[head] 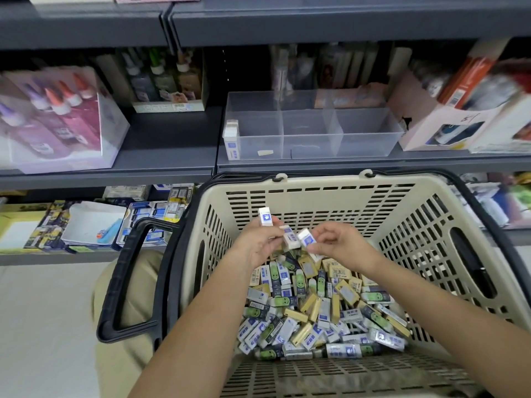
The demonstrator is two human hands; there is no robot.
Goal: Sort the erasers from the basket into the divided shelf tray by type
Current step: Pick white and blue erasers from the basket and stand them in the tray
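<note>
Erasers (321, 308) in basket (416, 225); tray (313, 124) behind.

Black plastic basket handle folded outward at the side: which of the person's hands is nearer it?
Left. The left hand sits right of the black handle; the right hand lies farther right.

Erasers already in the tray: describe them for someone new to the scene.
Look at the clear divided tray on the grey shelf above the beige basket. At its front left corner stand white erasers with blue labels, the only erasers visible in it.
</note>
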